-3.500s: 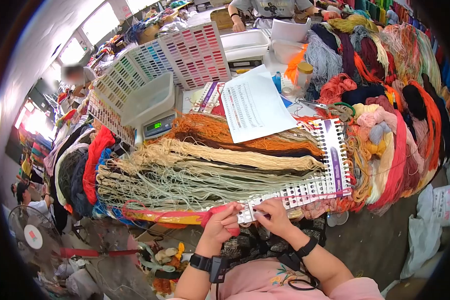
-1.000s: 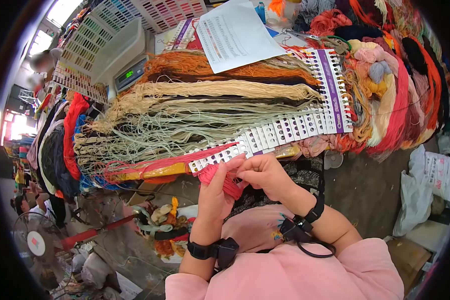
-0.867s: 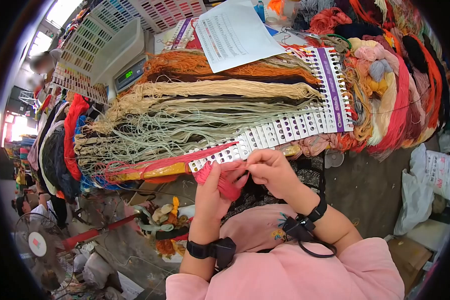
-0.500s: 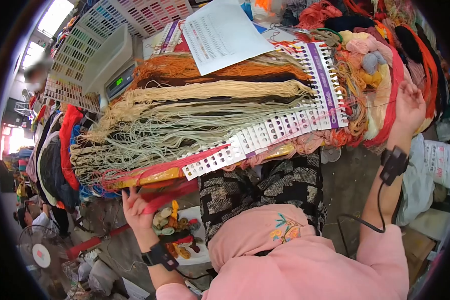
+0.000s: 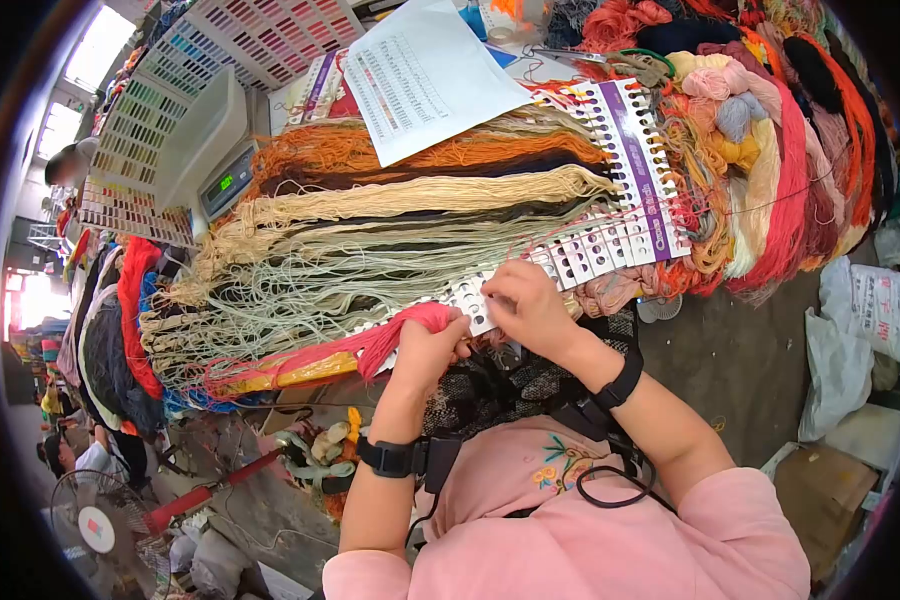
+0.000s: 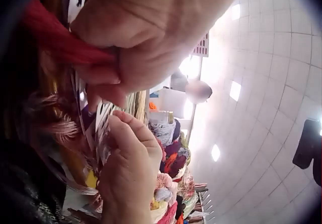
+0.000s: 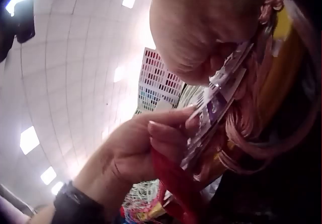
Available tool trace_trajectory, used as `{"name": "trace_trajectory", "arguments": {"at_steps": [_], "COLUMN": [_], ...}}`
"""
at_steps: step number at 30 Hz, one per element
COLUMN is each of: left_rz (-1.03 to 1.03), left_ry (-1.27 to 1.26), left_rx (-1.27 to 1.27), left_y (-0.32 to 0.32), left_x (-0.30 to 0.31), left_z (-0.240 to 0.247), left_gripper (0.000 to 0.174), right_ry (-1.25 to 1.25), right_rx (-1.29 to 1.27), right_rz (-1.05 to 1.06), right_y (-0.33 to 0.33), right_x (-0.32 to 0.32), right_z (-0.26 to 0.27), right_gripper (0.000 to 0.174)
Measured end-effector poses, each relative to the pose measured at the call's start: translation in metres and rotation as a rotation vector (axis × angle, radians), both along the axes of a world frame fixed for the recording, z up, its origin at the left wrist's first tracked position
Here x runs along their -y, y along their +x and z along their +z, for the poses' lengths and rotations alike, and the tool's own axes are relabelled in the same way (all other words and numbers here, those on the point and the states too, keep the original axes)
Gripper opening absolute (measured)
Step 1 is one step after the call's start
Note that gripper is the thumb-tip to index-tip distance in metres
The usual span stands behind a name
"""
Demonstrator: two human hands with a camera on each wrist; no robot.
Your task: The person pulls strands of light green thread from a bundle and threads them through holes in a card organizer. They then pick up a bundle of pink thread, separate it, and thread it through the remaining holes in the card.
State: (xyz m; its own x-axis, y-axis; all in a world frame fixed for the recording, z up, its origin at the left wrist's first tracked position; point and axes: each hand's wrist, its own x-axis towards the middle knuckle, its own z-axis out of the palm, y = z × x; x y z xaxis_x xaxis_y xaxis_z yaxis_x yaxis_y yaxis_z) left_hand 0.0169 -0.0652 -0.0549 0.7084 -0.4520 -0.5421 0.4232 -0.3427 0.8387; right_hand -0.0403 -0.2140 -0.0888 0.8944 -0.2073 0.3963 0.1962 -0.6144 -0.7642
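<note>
Pinkish-red yarn (image 5: pixel 395 335) bunches in my left hand (image 5: pixel 425 352), whose fingers curl round it at the near edge of the white punched cards (image 5: pixel 602 247). In the left wrist view the red yarn (image 6: pixel 60 38) passes beneath my left hand (image 6: pixel 151 28). My right hand (image 5: pixel 535 312) is just to the right, thumb and forefinger together over a card hole; they seem to pinch a fine pink thread, mostly hidden. The right wrist view has my right hand (image 7: pixel 201 28) above the card edges (image 7: pixel 214 101) and my left fingers touching them.
Beige and pale green strands (image 5: pixel 410 200) lie across the table beneath a printed sheet (image 5: pixel 430 75). A scale (image 5: pixel 228 183), plastic tray (image 5: pixel 198 130) and colour chart (image 5: pixel 180 60) stand at the back left. Many skeins (image 5: pixel 790 190) hang on the right.
Both hands, spread wide apart half a second ago, have come together at the cards. The left moved right and up with the yarn; the right came back leftward. The view has shifted slightly.
</note>
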Motion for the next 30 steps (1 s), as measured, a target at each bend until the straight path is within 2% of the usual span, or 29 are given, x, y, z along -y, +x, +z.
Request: {"name": "trace_trajectory", "arguments": {"at_steps": [3,4,7,10,12,15,16,19,20,23,24,27,28,29,30], "left_rz": [0.097,0.125,0.177,0.162,0.151,0.289,0.36,0.47,0.367,-0.066,-0.096,-0.205,-0.141,-0.133,0.196], "left_ry": [-0.196,-0.245,-0.334,-0.276,-0.192,-0.316,-0.429,-0.976,-0.999,-0.567,-0.285,-0.056,0.099,0.038,0.014], "left_rx": [-0.168,-0.178,-0.188,-0.131,-0.063,-0.131,-0.279,-0.865,-0.875,-0.546,-0.42,-0.086,-0.077,-0.133,-0.182], "left_y": [0.004,0.006,0.005,0.004,0.004,0.001,0.005,0.013,0.013,0.017,0.014,0.017,0.026,0.04,0.05], "left_x": [-0.001,0.001,0.011,0.011,0.012,0.003,-0.007,-0.031,-0.034,-0.012,-0.001,-0.006,-0.02,-0.043,-0.067], "left_z": [-0.01,-0.011,-0.014,-0.031,-0.033,-0.013,-0.009,0.008,0.009,0.001,0.002,0.016,0.035,0.057,0.074], "left_gripper": [0.01,0.01,0.01,0.009,0.009,0.007,0.011,0.018,0.021,0.022,0.02,0.013,0.01,0.011,0.016], "right_ry": [-0.21,-0.241,-0.217,-0.031,-0.004,0.037,0.052,0.079,0.067,0.472,0.566,0.155,-0.019,-0.096,-0.103], "right_rx": [0.062,0.017,0.063,0.025,0.042,0.073,0.085,0.045,0.087,-0.014,-0.079,-0.025,0.003,-0.037,-0.05], "right_rz": [-0.03,0.0,0.026,0.072,0.021,-0.003,-0.007,0.02,0.032,0.043,0.061,0.033,0.005,0.0,-0.021], "right_y": [-0.004,-0.008,-0.006,-0.001,-0.002,-0.003,-0.003,-0.001,0.0,0.0,-0.002,-0.003,-0.003,-0.005,-0.004], "right_x": [-0.015,-0.016,-0.012,-0.007,-0.01,-0.011,-0.01,-0.009,-0.008,-0.006,-0.004,-0.006,-0.008,-0.011,-0.013], "right_z": [0.007,0.011,0.004,0.0,0.003,0.003,0.001,-0.011,-0.01,-0.005,-0.004,-0.003,-0.006,-0.002,-0.003], "right_gripper": [0.024,0.032,0.027,0.023,0.019,0.016,0.015,0.013,0.011,0.009,0.014,0.025,0.039,0.043,0.044]}}
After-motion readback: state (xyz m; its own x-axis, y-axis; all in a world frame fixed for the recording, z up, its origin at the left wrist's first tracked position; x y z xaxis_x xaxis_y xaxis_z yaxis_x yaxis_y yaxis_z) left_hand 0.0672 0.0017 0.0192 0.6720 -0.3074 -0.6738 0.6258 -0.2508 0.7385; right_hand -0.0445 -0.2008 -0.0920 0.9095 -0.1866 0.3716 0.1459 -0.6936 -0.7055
